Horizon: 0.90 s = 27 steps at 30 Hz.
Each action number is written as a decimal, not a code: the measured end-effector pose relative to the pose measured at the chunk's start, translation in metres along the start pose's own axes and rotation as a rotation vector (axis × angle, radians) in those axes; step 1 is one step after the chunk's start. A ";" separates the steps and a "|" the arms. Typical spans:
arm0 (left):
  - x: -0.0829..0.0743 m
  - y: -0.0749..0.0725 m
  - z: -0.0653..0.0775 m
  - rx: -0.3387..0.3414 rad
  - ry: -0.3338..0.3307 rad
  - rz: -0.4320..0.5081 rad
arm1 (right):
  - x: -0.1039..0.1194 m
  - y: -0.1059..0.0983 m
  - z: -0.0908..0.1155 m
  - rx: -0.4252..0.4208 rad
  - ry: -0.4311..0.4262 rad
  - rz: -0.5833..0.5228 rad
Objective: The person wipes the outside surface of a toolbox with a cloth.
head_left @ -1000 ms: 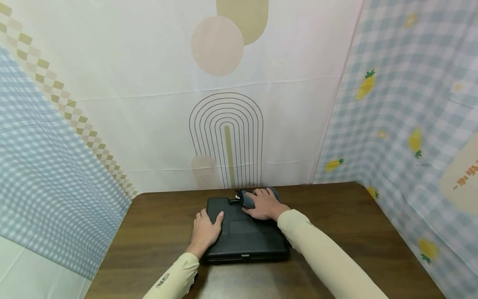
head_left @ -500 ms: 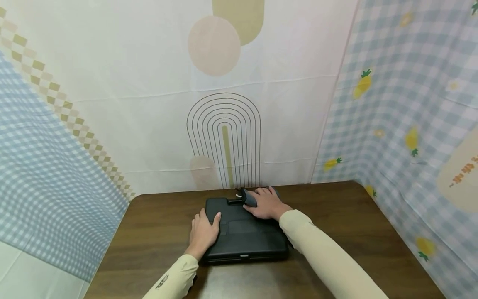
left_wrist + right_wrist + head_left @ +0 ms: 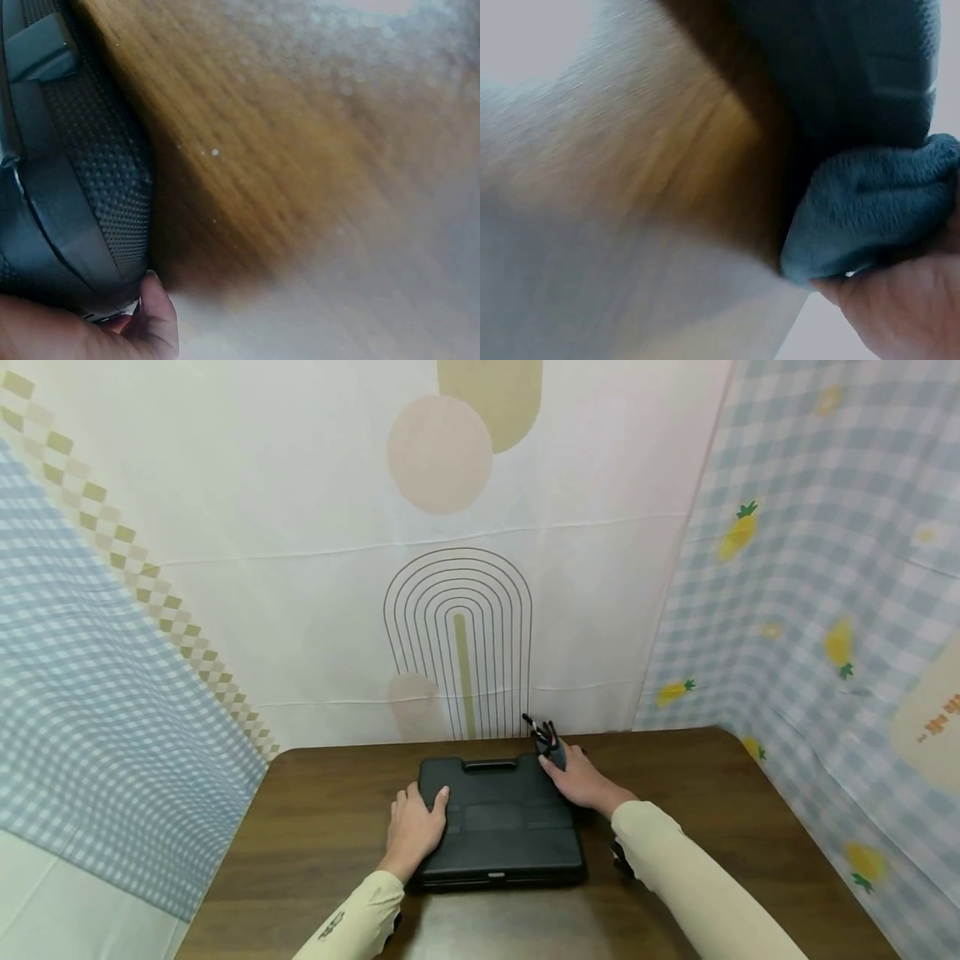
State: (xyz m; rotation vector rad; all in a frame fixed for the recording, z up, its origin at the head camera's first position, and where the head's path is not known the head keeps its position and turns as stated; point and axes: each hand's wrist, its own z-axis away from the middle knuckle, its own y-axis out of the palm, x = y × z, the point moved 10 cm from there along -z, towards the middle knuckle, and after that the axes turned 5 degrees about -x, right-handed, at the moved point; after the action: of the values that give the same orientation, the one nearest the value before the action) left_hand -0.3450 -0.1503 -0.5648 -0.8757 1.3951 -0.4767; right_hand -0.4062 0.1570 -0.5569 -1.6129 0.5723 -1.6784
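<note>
A black hard plastic carrying case (image 3: 495, 850) lies flat on the table, its handle (image 3: 491, 766) at the far side and a small latch at the near side. My left hand (image 3: 411, 831) grips the left edge, thumb on the lid and fingers over the side. A plush grey-blue cloth (image 3: 870, 210) is in my right hand (image 3: 583, 781), bunched at the case's far right corner. Dark loops and a white bit stick up from the bundle in the head view; what they are is unclear. The left wrist view shows the case's dimpled side (image 3: 112, 172).
The brown wood-grain table (image 3: 322, 827) extends to both sides of the case. A white printed curtain (image 3: 322, 635) hangs directly behind its far edge. Checked cloth drapes (image 3: 787, 568) close in on the left and right.
My right hand has wiped the cloth rightward from beside the handle to the far right corner, uncovering the handle. The left hand keeps its place on the case.
</note>
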 end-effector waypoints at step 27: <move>0.003 0.002 -0.001 -0.008 -0.003 -0.012 | -0.026 0.014 0.043 0.104 0.147 -0.227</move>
State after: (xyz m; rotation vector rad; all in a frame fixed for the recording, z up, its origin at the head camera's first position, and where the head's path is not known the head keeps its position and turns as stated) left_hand -0.3456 -0.1512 -0.5685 -0.8915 1.3901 -0.4790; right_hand -0.3628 0.1752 -0.5792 -1.5344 0.3771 -1.9726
